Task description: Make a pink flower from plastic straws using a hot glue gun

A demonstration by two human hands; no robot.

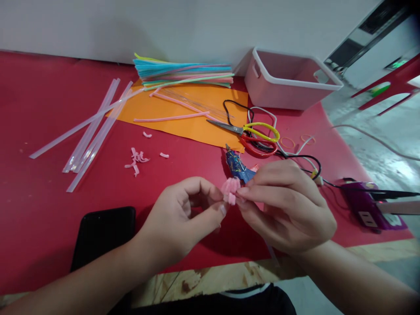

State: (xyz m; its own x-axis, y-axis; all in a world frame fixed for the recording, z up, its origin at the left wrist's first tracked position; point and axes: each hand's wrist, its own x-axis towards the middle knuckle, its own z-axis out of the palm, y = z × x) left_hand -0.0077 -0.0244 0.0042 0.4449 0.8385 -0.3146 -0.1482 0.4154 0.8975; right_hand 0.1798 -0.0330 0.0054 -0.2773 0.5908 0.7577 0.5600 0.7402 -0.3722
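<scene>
Between my hands is a small bundle of pink fuzzy pipe cleaner pieces (pixel 231 187). My left hand (pixel 183 214) pinches it from the left with thumb and forefinger. From the right, my right hand (pixel 285 205) grips the same bundle with its fingertips. Just behind lies a dark blue glue gun (pixel 236 166), partly covered by my right hand. Short pink pipe cleaner cuttings (pixel 135 161) are scattered on the red table to the left. Scissors (pixel 249 133) with one yellow and one red handle rest beyond the glue gun.
Clear glue sticks (pixel 98 127) lie crossed at left. A stack of coloured pipe cleaners (pixel 183 72) sits by orange paper (pixel 177 116). A pink bin (pixel 282 83) stands at back right. Cables lead to a purple power strip (pixel 370 208). A black phone (pixel 105 232) lies front left.
</scene>
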